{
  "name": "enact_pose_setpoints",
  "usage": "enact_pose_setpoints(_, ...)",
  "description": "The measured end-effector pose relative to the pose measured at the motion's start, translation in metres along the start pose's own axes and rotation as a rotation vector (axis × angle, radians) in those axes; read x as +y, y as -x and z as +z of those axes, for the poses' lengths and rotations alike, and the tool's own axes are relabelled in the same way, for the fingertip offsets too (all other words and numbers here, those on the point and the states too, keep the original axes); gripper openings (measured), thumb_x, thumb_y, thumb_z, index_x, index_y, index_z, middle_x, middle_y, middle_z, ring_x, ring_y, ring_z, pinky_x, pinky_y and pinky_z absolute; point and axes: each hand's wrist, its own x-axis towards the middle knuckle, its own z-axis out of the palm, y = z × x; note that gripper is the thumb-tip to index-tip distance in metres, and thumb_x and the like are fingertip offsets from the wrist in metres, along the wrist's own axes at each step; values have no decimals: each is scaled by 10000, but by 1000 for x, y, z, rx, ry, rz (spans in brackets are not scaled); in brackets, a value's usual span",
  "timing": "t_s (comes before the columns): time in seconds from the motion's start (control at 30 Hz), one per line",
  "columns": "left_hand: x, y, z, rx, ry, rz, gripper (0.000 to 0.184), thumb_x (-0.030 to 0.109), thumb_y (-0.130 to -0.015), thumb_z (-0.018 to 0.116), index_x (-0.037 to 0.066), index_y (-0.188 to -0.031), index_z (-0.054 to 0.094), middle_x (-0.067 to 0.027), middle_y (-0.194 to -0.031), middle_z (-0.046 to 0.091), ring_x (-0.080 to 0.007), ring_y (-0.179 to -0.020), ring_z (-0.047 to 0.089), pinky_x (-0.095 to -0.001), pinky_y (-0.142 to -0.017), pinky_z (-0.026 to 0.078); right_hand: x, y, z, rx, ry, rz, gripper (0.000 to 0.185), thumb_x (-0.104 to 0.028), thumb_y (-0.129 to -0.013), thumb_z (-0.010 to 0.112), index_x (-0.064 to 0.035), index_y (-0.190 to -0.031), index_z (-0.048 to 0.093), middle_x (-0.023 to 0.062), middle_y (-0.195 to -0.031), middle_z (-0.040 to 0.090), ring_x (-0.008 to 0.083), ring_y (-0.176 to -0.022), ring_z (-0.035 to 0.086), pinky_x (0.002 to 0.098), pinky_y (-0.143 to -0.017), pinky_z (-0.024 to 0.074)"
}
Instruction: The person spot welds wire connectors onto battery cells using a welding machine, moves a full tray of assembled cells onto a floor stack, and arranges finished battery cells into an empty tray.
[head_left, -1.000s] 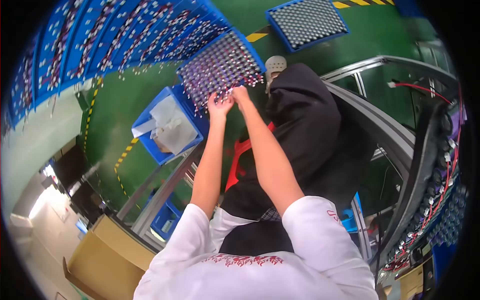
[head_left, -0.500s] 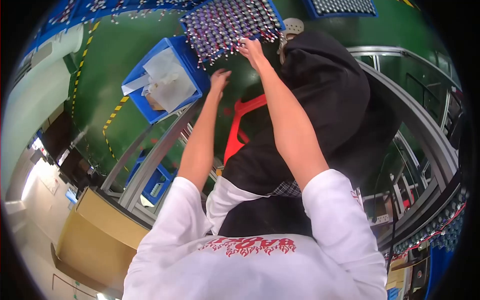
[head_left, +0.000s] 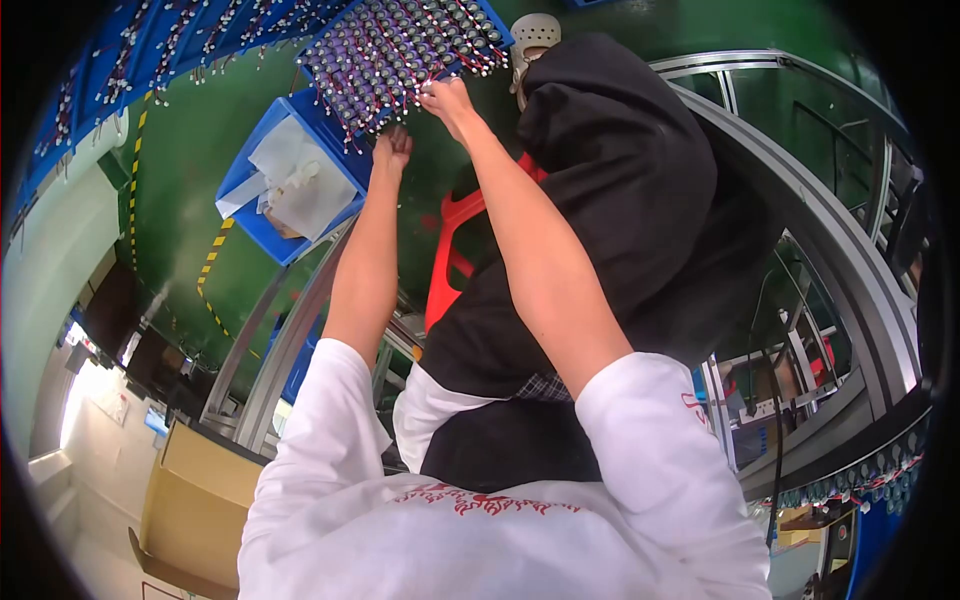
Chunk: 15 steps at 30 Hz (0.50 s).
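A blue tray [head_left: 497,22] at the top holds rows of purple-wrapped cylindrical parts [head_left: 385,55] with red and dark wires ending in small white connectors. My right hand [head_left: 447,100] is at the tray's near edge, its fingers pinched at a wire end; what lies between them is too small to make out. My left hand [head_left: 393,148] is just below the tray's near left corner, beside hanging connectors, with its fingers curled; whether it holds anything is hidden.
A blue bin [head_left: 235,190] with white sheets stands left of my left hand. More blue trays [head_left: 90,80] of wired parts fill the upper left. A red stool frame [head_left: 445,255], my dark-clothed leg [head_left: 620,180] and metal rails [head_left: 800,180] are nearby. A cardboard box [head_left: 200,500] stands lower left.
My left hand moved away from the right hand and the tray, then came back up to the tray's near edge. My right hand stays at the wires. The view has shifted.
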Motion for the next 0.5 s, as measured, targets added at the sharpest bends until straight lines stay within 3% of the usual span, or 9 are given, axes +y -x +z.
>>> enact_pose_setpoints(0.03,-1,12,9,-1,21,-77,310,152,-879,567,114,-1186,582,-107,-1088,695,-306,-977,668,-456,-889,501,-2,0,0,-4,-15,-9,103,-65,-853,585,34,-825,576,89,-826,599,201,-788,656,336,-800,563)
enact_pose_setpoints(0.13,-10,55,28,92,-1144,850,279,136,-845,567,18,-1080,658,-177,-980,723,-330,-904,705,-434,-848,536,-2,4,1,-7,-39,-9,100,-53,-859,577,40,-824,573,93,-829,598,199,-787,654,332,-802,560)
enact_pose_setpoints(0.23,-17,-19,15,167,-795,578,289,128,-817,565,-59,-1014,662,-217,-904,719,-342,-841,712,-404,-845,539,-10,11,5,20,-29,-2,88,-41,-863,573,38,-825,575,89,-832,600,186,-777,648,323,-783,555)
enact_pose_setpoints(0.27,-17,-60,0,73,-881,607,260,80,-841,533,-84,-1015,635,-221,-897,713,-335,-802,722,-416,-750,580,-12,15,7,39,-39,-2,82,-39,-863,575,34,-826,577,85,-831,601,180,-772,645,320,-773,552)
enact_pose_setpoints(0.37,10,34,32,-67,-592,376,229,16,-865,475,-67,-1024,617,-203,-873,710,-320,-749,726,-388,-642,606,-6,4,3,11,-25,6,70,-35,-861,584,20,-819,578,74,-819,600,160,-763,637,306,-749,544)
enact_pose_setpoints(0.4,10,38,34,-58,-661,379,235,-24,-882,420,-55,-1032,598,-189,-862,702,-299,-700,723,-347,-567,609,-6,3,2,-14,-10,14,68,-35,-860,587,14,-814,577,71,-813,599,154,-762,635,301,-742,541)
enact_pose_setpoints(0.5,4,48,36,-32,-610,391,238,-6,-887,418,-47,-1030,604,-201,-871,705,-298,-706,724,-356,-587,610,-3,1,1,-7,-36,13,87,-36,-859,593,-4,-782,570,54,-776,585,142,-743,628,285,-738,535)
